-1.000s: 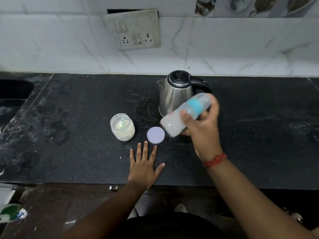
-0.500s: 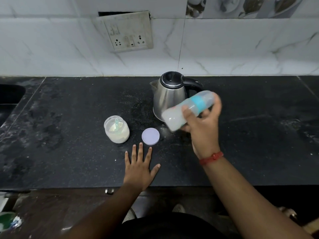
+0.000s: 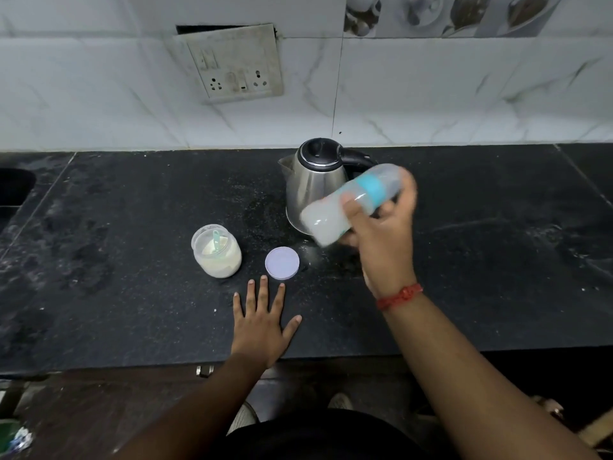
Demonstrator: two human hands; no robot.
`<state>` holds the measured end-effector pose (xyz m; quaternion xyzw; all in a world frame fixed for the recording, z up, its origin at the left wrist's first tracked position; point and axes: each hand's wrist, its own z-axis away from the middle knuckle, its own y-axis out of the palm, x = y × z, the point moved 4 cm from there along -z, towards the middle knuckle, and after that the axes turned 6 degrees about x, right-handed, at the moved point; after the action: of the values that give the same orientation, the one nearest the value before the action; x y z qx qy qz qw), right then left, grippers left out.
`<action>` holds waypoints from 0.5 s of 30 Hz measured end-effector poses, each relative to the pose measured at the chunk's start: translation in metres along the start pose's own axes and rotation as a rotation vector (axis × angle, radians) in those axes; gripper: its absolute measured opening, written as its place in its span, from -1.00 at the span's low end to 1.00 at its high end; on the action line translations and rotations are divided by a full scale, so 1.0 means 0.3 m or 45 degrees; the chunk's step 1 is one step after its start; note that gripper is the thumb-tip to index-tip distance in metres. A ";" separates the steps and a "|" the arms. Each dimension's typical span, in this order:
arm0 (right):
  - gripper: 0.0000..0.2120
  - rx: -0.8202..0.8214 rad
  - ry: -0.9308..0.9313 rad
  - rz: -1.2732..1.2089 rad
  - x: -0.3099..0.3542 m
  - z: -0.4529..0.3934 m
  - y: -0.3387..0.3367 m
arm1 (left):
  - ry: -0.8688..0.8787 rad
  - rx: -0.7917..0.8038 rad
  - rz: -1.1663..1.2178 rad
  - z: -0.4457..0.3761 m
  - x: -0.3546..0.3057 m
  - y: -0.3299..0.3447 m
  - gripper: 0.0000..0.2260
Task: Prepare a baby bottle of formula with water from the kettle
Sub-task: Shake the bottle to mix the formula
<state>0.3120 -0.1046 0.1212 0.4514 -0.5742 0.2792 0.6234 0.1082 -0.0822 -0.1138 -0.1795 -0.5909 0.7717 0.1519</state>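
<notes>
My right hand (image 3: 381,240) grips a baby bottle (image 3: 335,210) with a blue collar and clear cap. The bottle is tilted, base toward the lower left, cloudy white liquid inside, motion-blurred. It hangs just in front of the steel kettle (image 3: 311,184), which stands with its black lid shut. To the left on the counter sits an open jar of formula powder (image 3: 217,254) with a green scoop inside. Its lilac lid (image 3: 282,263) lies flat beside it. My left hand (image 3: 262,327) rests flat on the black counter (image 3: 132,260), fingers spread, just below the lid.
A white tiled wall with a loose socket plate (image 3: 232,64) runs behind the counter. A sink edge (image 3: 13,187) shows at the far left. The counter's front edge (image 3: 331,356) is near my left wrist. Powder is scattered around the kettle base.
The bottle in my right hand shifts up and down slightly between frames, staying tilted. The view has drifted a little. My left hand stays flat on the counter.
</notes>
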 end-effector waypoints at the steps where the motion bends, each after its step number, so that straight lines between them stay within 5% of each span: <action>1: -0.27 -0.058 -0.004 -0.041 0.002 -0.006 -0.010 | 0.000 -0.002 -0.003 0.001 -0.003 -0.002 -0.23; 5: -0.26 0.144 0.026 0.151 0.004 0.001 0.008 | 0.009 0.007 -0.007 0.001 0.002 -0.004 -0.21; 8: -0.31 -0.075 0.002 -0.031 0.012 -0.006 -0.019 | -0.004 -0.005 -0.004 0.001 -0.003 -0.006 -0.23; 12: -0.24 0.065 -0.029 0.086 0.015 0.005 0.015 | 0.007 0.002 -0.011 0.004 0.001 -0.002 -0.25; 15: -0.27 -0.188 -0.071 -0.127 0.024 -0.005 -0.014 | 0.010 -0.012 -0.021 0.002 -0.005 0.003 -0.27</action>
<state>0.3176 -0.1065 0.1271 0.4400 -0.5872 0.1921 0.6517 0.1093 -0.0835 -0.1144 -0.1784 -0.5953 0.7670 0.1596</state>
